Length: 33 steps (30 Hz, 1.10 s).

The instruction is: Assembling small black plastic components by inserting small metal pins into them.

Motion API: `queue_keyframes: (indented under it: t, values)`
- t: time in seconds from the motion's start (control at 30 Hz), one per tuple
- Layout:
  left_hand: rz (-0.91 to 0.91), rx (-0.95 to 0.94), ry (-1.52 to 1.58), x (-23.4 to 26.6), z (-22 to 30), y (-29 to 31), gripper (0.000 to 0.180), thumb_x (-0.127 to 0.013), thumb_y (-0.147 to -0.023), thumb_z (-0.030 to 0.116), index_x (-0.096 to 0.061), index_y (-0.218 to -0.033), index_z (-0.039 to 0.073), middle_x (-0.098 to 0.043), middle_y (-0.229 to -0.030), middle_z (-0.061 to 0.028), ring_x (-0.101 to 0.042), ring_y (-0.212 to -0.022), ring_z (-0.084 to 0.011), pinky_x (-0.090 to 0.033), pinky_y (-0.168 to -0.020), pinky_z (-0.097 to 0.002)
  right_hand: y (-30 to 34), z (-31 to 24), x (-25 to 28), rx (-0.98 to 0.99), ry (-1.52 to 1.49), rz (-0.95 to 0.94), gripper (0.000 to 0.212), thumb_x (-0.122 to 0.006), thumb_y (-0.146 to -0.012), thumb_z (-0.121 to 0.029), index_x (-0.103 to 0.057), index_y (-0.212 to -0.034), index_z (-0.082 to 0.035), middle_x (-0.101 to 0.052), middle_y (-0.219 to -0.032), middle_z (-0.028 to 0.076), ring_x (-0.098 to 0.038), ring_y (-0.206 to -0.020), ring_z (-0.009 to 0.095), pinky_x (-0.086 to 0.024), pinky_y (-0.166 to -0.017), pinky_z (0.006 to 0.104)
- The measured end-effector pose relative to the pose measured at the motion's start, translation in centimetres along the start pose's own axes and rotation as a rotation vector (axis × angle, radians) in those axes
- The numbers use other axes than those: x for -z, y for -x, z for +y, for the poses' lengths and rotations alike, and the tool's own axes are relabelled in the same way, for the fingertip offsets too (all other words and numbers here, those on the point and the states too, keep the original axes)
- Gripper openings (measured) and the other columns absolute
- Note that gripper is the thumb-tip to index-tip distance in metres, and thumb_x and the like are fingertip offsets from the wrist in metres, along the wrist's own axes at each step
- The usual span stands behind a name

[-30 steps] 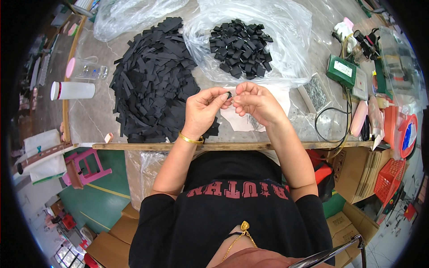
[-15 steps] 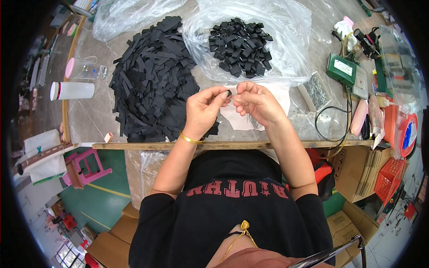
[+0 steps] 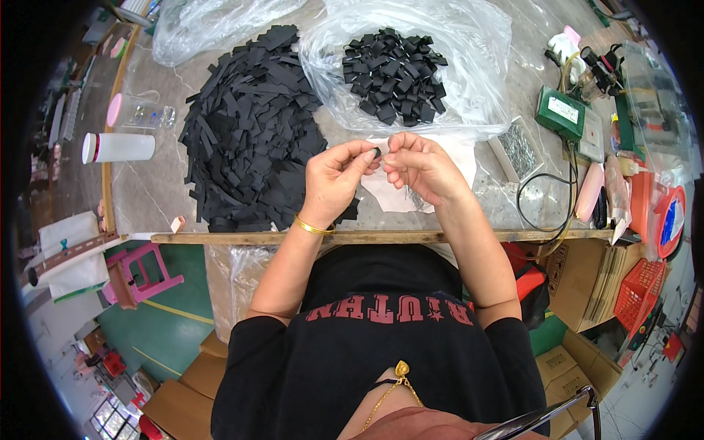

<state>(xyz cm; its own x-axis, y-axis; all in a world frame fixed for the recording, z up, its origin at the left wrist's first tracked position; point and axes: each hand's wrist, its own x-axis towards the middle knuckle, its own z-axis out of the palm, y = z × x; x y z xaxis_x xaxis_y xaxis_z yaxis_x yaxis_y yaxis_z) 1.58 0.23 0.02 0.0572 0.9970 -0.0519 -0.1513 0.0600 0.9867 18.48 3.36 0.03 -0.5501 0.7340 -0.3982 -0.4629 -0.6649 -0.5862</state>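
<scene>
My left hand (image 3: 334, 180) pinches a small folded black strip (image 3: 377, 152) between thumb and fingertips. Close against it on the right, my right hand (image 3: 429, 170) has its thumb and index finger pressed together; whatever sits between them is too small to make out. Both hands are above a pale sheet (image 3: 456, 163), on which a few thin metal pieces (image 3: 416, 201) lie partly hidden by the right hand. To the left spreads a large heap of flat black strips (image 3: 249, 139). Beyond my hands, a pile of looped black pieces (image 3: 394, 77) rests on a clear plastic bag (image 3: 477, 81).
At right stands a small open box (image 3: 517, 150) of thin metal pieces, beside a green device (image 3: 559, 114) with a black cable (image 3: 524, 192). A white bottle (image 3: 121, 149) and a clear jar (image 3: 143, 115) lie at left. The wooden table edge (image 3: 242, 238) runs before me.
Very little differs. Both hands stay together in the same spot, and the black strip between the left fingertips has turned slightly.
</scene>
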Motion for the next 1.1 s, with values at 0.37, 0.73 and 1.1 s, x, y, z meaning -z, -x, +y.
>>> queue_keyframes:
  t: [0.37,0.73,1.1]
  values:
    - [0.014,-0.198,-0.322,-0.1,0.6,0.2,0.013,-0.058,-0.08,0.001,-0.061,-0.091,-0.006,-0.063,-0.079,-0.0079,-0.061,-0.068,-0.0109,-0.049,-0.061,-0.0213,0.0,0.5,-1.0,0.089,0.03,0.061,0.013,-0.059,-0.075,0.0,-0.05,-0.083,-0.004,-0.059,-0.07,0.007,-0.059,-0.056,0.013,-0.048,-0.05,0.0228]
    - [0.116,0.148,0.08,-0.4,0.3,0.3,0.017,-0.061,-0.081,0.009,-0.06,-0.092,-0.004,-0.062,-0.076,-0.0038,-0.054,-0.065,-0.0057,-0.042,-0.059,-0.0173,0.6,0.6,-1.2,0.278,0.459,0.08,0.011,-0.057,-0.08,-0.001,-0.048,-0.085,-0.004,-0.055,-0.075,0.001,-0.054,-0.065,0.007,-0.045,-0.058,0.0209]
    - [0.03,0.287,0.281,-0.1,1.3,0.4,0.013,-0.059,-0.082,0.007,-0.061,-0.091,-0.002,-0.06,-0.078,-0.003,-0.049,-0.065,-0.0065,-0.039,-0.06,-0.0189,0.3,0.9,-0.4,0.357,0.415,-0.055,0.011,-0.058,-0.08,-0.001,-0.049,-0.084,-0.003,-0.056,-0.076,0.002,-0.055,-0.067,0.008,-0.046,-0.06,0.0208]
